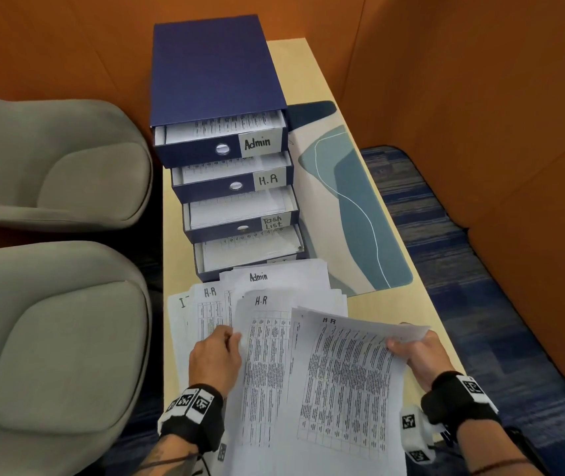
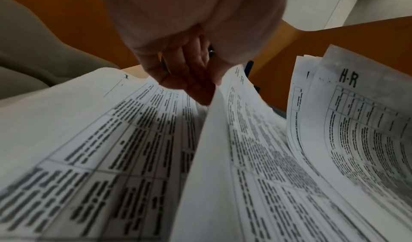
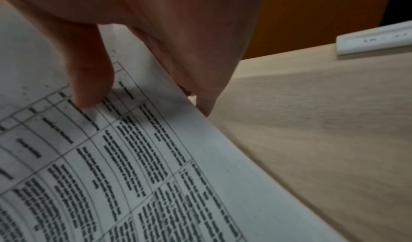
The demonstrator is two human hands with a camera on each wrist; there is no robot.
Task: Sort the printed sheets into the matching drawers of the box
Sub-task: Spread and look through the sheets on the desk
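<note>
A dark blue drawer box (image 1: pixel 212 70) stands on the table with its drawers pulled out: Admin (image 1: pixel 260 143), H.R (image 1: pixel 269 180), Task List (image 1: pixel 274 222) and a lowest one whose label is hidden. Loose printed sheets (image 1: pixel 274 286) lie fanned in front of it, headed Admin, H-R and I. My left hand (image 1: pixel 217 352) pinches the left edge of an H-R sheet (image 1: pixel 264 365) (image 2: pixel 249 140). My right hand (image 1: pixel 411 348) grips the right edge of a small stack headed H-R (image 1: pixel 349 383) (image 3: pixel 133 157), thumb on top, lifted off the table.
Two grey padded chairs (image 1: pixel 54 166) stand left of the narrow wooden table (image 1: pixel 422 304). A blue-and-cream desk mat (image 1: pixel 353 201) lies right of the box. Orange partition walls close in behind and on the right; blue carpet lies below.
</note>
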